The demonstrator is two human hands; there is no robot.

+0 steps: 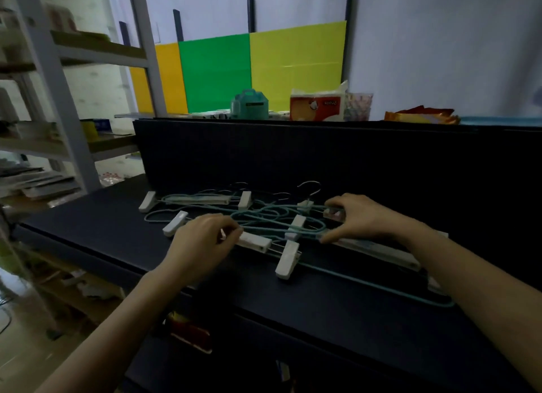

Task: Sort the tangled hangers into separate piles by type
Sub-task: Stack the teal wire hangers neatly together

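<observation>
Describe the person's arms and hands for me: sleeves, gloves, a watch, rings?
The left forearm and right forearm are bare up to the frame's edge: no sleeves show. The left hand and right hand wear no gloves. Neither wrist carries a watch, band or bracelet. The picture is too blurred to rule out a thin ring.

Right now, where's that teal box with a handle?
The teal box stands beyond the dark partition, centre of the head view, just left of the red-and-white packet, before the green panel.
</observation>
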